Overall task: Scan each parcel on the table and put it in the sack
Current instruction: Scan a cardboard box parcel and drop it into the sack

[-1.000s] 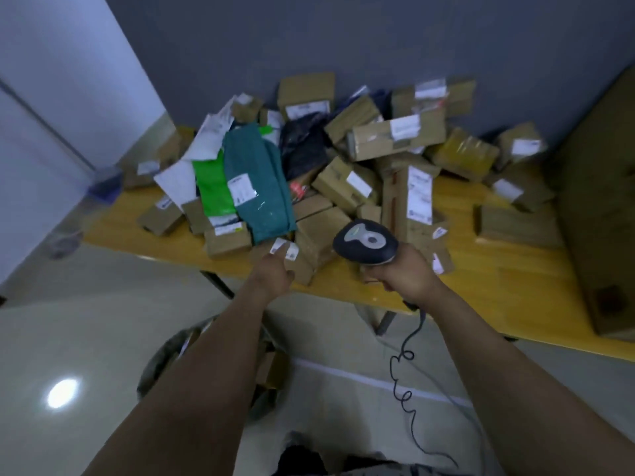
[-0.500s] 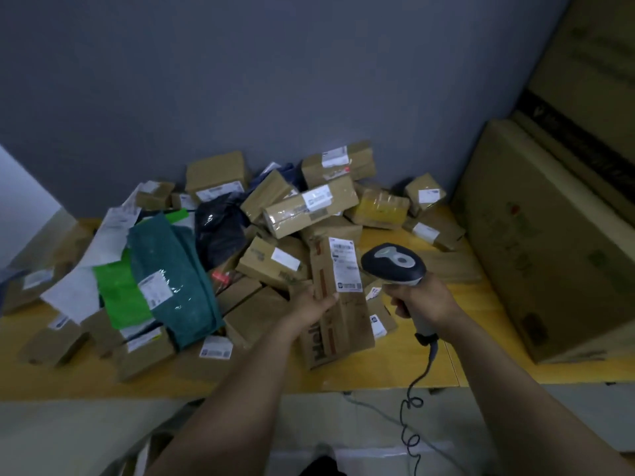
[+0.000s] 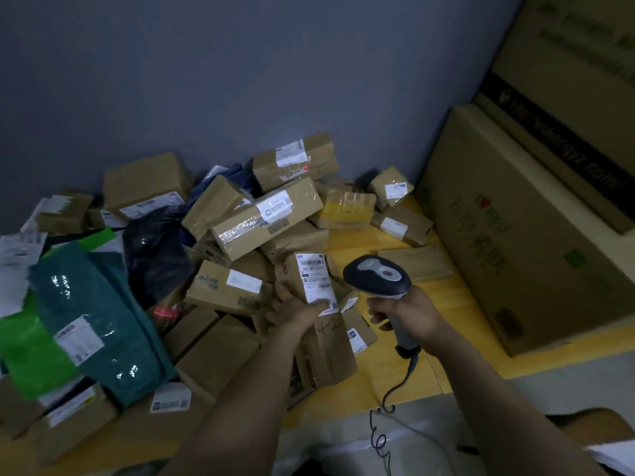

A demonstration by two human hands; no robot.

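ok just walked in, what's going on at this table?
A person is working through a heap of parcels. Their left hand grips a tall brown parcel at the front of the heap, white label facing up. The right hand holds a corded scanner close beside that label. The other parcels lie piled on the yellow table. This one is in hand, not yet bagged.
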